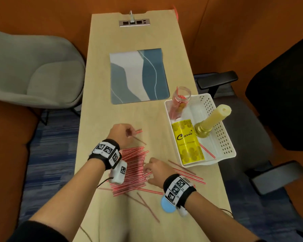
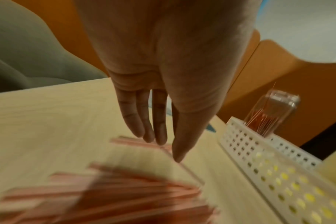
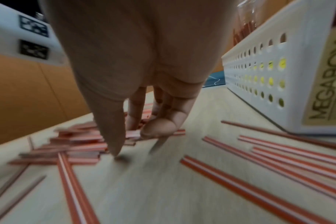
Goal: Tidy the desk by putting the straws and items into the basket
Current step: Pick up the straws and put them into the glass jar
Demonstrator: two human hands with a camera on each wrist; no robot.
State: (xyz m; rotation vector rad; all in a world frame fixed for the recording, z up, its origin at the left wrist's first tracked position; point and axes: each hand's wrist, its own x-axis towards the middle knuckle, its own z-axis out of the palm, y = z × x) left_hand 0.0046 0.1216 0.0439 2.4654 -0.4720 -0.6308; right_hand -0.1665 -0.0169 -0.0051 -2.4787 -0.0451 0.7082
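A pile of red-and-white straws [image 1: 135, 165] lies on the near middle of the wooden desk. My left hand [image 1: 129, 132] reaches past the pile's far side, and its straight fingers [image 2: 159, 136] touch a few separate straws [image 2: 125, 140]. My right hand [image 1: 147, 169] is at the pile's right end, with its curled fingers [image 3: 159, 128] and thumb closing round some straw ends [image 3: 133, 134]. More loose straws [image 1: 187, 173] lie between the right hand and the white perforated basket [image 1: 226, 137], which stands at the desk's right edge.
The basket holds a glass jar [image 1: 180, 98] of straws, a yellow box [image 1: 187, 142], a candle in a gold holder [image 1: 215, 117] and one straw [image 1: 207, 151]. A blue patterned mat [image 1: 138, 75] lies farther back. A blue disc [image 1: 165, 206] sits under my right wrist. Chairs flank the desk.
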